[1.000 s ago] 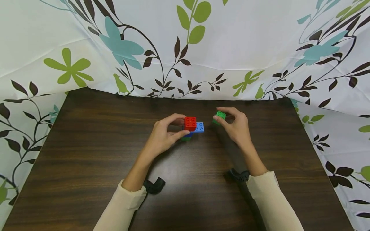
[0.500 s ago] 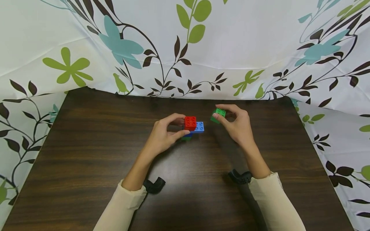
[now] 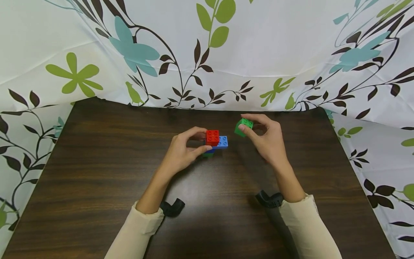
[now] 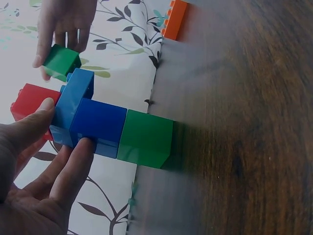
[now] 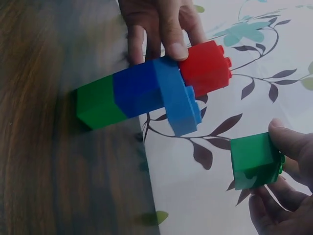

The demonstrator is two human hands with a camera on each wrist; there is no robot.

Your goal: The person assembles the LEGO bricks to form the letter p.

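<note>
Near the middle of the table stands a toy block tower: a green block [image 4: 146, 138] at the bottom, a dark blue block [image 4: 100, 121] above it, then a lighter blue block [image 3: 222, 142] jutting out to the right, and a red block [image 3: 212, 137] on top. My left hand [image 3: 181, 151] grips the upper part of this tower between thumb and fingers. To its right, my right hand [image 3: 266, 138] pinches a loose green block [image 5: 255, 160], studs up, held off the table. That block is apart from the tower in the right wrist view, beside the jutting lighter blue end.
An orange block [image 4: 175, 19] lies on the dark wooden table [image 3: 97, 172], seen in the left wrist view. A white cloth with leaf prints [image 3: 265, 39] hangs behind the table and along its sides. Black devices [image 3: 173, 208] are worn at both wrists.
My right hand has lifted slightly and moved a little back, tilting the green block. The left hand and the tower have stayed in place.
</note>
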